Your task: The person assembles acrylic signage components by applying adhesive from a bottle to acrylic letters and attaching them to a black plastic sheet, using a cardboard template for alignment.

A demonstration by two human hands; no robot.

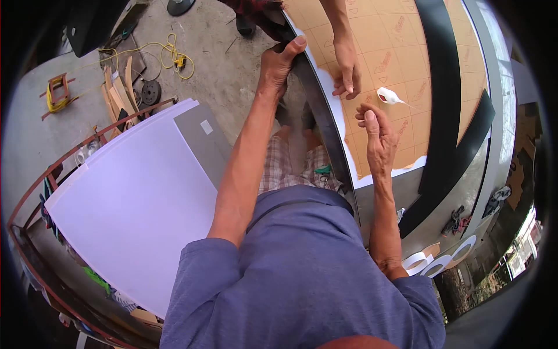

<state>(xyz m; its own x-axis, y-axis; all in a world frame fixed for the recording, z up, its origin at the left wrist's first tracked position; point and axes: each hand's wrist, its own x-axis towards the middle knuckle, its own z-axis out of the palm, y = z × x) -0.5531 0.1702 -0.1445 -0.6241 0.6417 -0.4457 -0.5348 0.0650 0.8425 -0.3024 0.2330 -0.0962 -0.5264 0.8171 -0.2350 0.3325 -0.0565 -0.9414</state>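
Observation:
My left hand (278, 67) is wrapped over the upper part of a long dark strip (325, 110), with the thumb pointing up and right. This strip runs along the near edge of a brown-papered board (389, 52). Above the board my right hand (378, 131) has its fingers curled and the thumb against them; whether something small is between them is hidden. A small white bottle (388, 96) with a thin nozzle lies on the brown paper, just beyond my right hand. Another person's hand (347, 72) hangs over the board between my two hands.
Wide black strips (444, 104) cross the board on the right. Rings of white tape (415, 263) are at the lower right. On the left, white sheets (139, 198) rest by a rusty metal frame (23, 244). Wood pieces (119, 96) and a yellow cord (174, 55) lie on the floor.

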